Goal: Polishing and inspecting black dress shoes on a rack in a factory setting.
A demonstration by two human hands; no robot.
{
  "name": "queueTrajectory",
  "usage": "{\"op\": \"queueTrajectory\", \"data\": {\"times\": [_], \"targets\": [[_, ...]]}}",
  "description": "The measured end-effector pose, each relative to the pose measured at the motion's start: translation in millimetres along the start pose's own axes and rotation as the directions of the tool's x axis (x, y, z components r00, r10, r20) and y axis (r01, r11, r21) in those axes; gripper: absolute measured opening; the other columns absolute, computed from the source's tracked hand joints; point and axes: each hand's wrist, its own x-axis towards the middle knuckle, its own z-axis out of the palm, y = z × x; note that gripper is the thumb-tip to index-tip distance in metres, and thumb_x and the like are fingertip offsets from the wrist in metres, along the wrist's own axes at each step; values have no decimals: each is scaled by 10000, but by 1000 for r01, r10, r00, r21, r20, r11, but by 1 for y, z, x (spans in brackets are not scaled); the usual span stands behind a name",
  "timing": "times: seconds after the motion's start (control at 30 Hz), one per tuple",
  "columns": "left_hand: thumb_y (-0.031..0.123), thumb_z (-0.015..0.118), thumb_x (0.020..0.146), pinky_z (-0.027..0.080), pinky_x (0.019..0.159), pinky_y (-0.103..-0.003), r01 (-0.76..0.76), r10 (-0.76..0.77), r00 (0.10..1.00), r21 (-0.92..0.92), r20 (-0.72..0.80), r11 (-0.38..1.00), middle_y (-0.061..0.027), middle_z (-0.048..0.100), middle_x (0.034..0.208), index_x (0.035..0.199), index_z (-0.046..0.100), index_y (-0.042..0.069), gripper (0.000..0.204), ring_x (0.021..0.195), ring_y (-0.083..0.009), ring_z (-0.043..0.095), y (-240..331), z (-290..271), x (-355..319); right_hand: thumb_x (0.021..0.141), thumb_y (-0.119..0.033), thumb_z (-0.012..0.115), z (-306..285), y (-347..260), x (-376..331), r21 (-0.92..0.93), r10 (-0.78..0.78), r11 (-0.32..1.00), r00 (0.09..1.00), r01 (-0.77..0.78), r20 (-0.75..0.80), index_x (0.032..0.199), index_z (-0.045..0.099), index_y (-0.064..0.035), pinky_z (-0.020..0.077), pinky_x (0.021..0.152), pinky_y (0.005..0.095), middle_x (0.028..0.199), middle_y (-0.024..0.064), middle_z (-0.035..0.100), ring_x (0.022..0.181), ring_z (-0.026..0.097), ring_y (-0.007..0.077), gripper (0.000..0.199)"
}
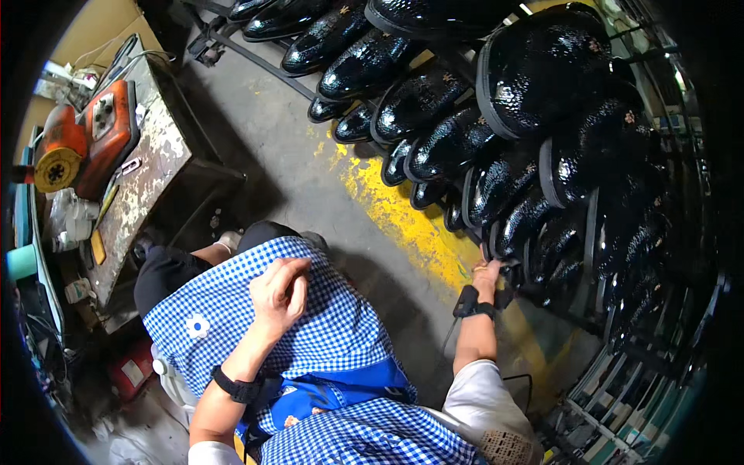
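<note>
My left hand (pixel 280 294) is curled into a loose fist over my lap, above the blue-and-white checked apron (pixel 232 291); nothing shows in it. Out to the right, my right hand (pixel 486 273) reaches the low near side of a rack of glossy black shoes. Its fingers close at the edge of a black shoe (pixel 511 232), with the fingertips partly hidden in shadow. More black shoes (pixel 434 143), with a textured shine and small ornaments, hang in rows above and beyond that hand. Black bands circle both wrists.
On the left, a worn workbench (pixel 167 143) carries an orange machine (pixel 108 124) with a yellow round end, and a yellow-handled tool (pixel 98 246). Worn yellow paint (pixel 411 225) marks the concrete floor under the rack. Another rack (pixel 620 411) with slats stands at lower right.
</note>
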Motion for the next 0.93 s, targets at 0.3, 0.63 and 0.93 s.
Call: {"op": "queueTrajectory", "data": {"times": [0.3, 0.63, 0.93], "targets": [[-50, 558, 756, 474, 548, -252, -10, 10, 1000, 7, -23, 1000, -112, 632, 796, 910, 640, 3, 182, 608, -193, 608, -4, 0, -6, 774, -571, 647, -93, 26, -170, -126, 112, 982, 968, -143, -226, 1123, 558, -150, 380, 510, 201, 909, 64, 600, 564, 454, 123, 554], [-41, 489, 861, 502, 616, -239, 174, -173, 985, -263, 25, 949, -85, 632, 809, 983, 627, -7, 187, 675, -139, 633, -10, -12, -18, 822, -361, 678, -63, 31, -243, -147, 411, 910, 888, -387, 205, 853, 582, -25, 383, 456, 266, 623, 82, 574, 325, 311, 118, 351], [100, 453, 959, 561, 629, -260, 507, -649, 745, -761, 151, 404, -121, 659, 987, 1138, 578, -3, 241, 758, -185, 669, -17, -79, -53, 797, -386, 693, 45, 14, -265, -391, 478, 878, 548, -276, 686, 1050, 586, 9, 430, 410, 243, 899, 172, 667, 376, 484, 143, 481]]}}
